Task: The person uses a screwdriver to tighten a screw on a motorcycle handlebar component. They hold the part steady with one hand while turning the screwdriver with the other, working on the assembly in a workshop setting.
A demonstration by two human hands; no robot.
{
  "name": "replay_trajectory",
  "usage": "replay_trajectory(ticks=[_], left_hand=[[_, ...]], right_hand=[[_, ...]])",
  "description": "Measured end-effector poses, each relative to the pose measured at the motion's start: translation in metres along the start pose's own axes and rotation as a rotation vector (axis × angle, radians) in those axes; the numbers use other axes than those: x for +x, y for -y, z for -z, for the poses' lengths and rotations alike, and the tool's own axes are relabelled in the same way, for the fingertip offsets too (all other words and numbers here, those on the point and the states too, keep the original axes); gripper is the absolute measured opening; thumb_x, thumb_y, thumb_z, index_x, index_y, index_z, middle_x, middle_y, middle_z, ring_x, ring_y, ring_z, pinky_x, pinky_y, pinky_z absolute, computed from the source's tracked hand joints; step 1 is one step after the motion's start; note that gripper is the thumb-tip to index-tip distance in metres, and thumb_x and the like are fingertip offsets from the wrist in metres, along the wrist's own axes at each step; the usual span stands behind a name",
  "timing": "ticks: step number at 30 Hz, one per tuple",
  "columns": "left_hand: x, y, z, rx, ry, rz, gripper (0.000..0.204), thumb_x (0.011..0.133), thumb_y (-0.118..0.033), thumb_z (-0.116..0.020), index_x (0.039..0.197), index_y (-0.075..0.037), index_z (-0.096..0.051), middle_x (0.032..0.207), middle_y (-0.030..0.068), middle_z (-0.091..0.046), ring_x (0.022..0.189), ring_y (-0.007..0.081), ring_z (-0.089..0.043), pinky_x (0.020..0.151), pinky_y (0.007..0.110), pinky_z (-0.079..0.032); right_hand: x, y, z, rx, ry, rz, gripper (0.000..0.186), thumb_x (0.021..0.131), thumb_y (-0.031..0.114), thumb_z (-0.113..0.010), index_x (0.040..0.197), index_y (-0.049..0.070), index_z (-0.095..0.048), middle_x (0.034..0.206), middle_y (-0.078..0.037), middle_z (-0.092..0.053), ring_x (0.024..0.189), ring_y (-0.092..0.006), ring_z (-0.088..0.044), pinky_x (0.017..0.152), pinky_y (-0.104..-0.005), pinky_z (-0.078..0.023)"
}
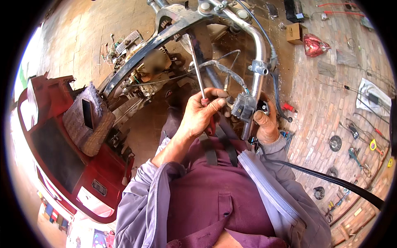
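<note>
A long screwdriver with a red handle is in my left hand, its shaft pointing up and away from me. The thumb and forefinger of that hand come close to a dark grey switch housing on the chrome handlebar. Behind the housing my right hand curls around it, thumb on the near side; its other fingers are partly hidden. A wrapped wiring harness runs into the housing from above. Whether my left fingertips touch the housing, I cannot tell.
A bare vehicle frame with an engine stands ahead. At left a red body panel carries a cloth with a phone. Tools, cables, a cardboard box and a red plastic bag lie on the brick floor at right.
</note>
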State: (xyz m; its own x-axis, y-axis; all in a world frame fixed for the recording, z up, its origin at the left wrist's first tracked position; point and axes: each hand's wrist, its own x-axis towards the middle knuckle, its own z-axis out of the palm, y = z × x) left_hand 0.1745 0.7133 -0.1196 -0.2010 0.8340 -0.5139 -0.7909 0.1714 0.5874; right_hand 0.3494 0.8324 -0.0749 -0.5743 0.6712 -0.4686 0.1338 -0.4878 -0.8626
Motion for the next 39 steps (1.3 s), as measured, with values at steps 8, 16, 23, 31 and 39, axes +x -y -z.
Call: replay_trajectory(ticks=[8, 16, 23, 31, 39], left_hand=[[0.004, 0.008, 0.0, -0.052, 0.014, 0.008, 0.02, 0.092, -0.01, -0.068, 0.11, -0.002, -0.064, 0.083, 0.0038, -0.066, 0.064, 0.0118, -0.064, 0.049, 0.023, -0.049], [-0.006, -0.003, 0.001, 0.035, -0.101, 0.015, 0.023, 0.088, -0.009, -0.073, 0.108, -0.001, -0.066, 0.071, -0.002, -0.06, 0.053, 0.0047, -0.05, 0.046, 0.02, -0.04], [-0.027, -0.028, 0.003, 0.109, -0.17, -0.231, 0.023, 0.086, -0.009, -0.075, 0.105, 0.0, -0.068, 0.074, 0.0017, -0.065, 0.056, 0.006, -0.054, 0.049, 0.02, -0.043], [-0.044, -0.044, -0.023, 0.101, 0.006, -0.204, 0.017, 0.086, -0.007, -0.074, 0.098, 0.001, -0.067, 0.089, 0.0104, -0.07, 0.059, 0.0097, -0.056, 0.051, 0.022, -0.045], [-0.047, -0.044, -0.04, 0.218, 0.027, -0.308, 0.017, 0.084, -0.009, -0.077, 0.092, 0.0, -0.064, 0.09, 0.0102, -0.067, 0.056, 0.0066, -0.052, 0.047, 0.02, -0.041]], right_hand=[[-0.008, -0.014, 0.0, 0.317, 0.038, 0.018, 0.063, 0.088, 0.042, -0.071, 0.131, 0.002, -0.047, 0.111, -0.008, -0.063, 0.099, -0.0172, -0.063, 0.085, -0.0319, -0.053], [-0.005, -0.017, -0.003, 0.432, 0.045, -0.001, 0.068, 0.088, 0.058, -0.061, 0.131, 0.006, -0.05, 0.115, -0.009, -0.064, 0.102, -0.0231, -0.064, 0.086, -0.0423, -0.054], [-0.001, -0.018, 0.001, 0.486, 0.044, -0.026, 0.073, 0.087, 0.067, -0.054, 0.127, 0.006, -0.055, 0.114, -0.01, -0.065, 0.101, -0.026, -0.064, 0.085, -0.045, -0.055], [0.0, -0.019, 0.005, 0.514, 0.029, -0.053, 0.076, 0.086, 0.068, -0.053, 0.128, 0.005, -0.054, 0.116, -0.012, -0.064, 0.103, -0.0265, -0.064, 0.086, -0.0457, -0.055], [0.003, -0.025, 0.016, 0.603, 0.114, -0.079, 0.079, 0.083, 0.071, -0.056, 0.13, 0.007, -0.055, 0.12, -0.012, -0.064, 0.11, -0.0278, -0.061, 0.097, -0.0456, -0.049]])
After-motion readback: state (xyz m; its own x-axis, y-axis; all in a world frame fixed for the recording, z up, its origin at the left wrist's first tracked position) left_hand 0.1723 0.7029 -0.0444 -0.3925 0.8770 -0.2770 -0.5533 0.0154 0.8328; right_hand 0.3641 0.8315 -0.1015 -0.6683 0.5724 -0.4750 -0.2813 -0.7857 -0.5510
